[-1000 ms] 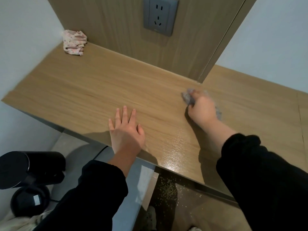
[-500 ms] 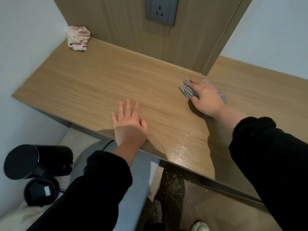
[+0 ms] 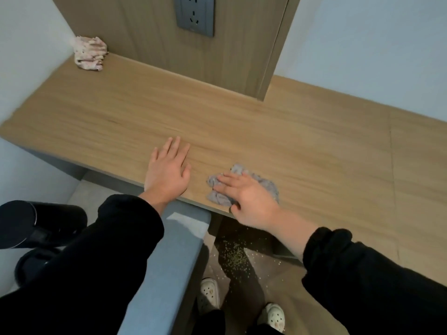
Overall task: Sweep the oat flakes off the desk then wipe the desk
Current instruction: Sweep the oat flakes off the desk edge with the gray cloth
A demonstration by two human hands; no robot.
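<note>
On desk [image 3: 314, 146] corner, pink rag [image 3: 90, 53], perhaps floral

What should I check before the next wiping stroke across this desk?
1. Right hand on grey cloth, fingers flat: ok.
2. Left hand flat on desk: ok.
3. Desk top free of visible oat flakes, which lie on the floor: ok.
4. Cloth clear of the front edge: not ok, it sits right at it.
5. Back left corner free to wipe: not ok, pink cloth lies there.
6. Whole top already wiped: cannot tell.
</note>
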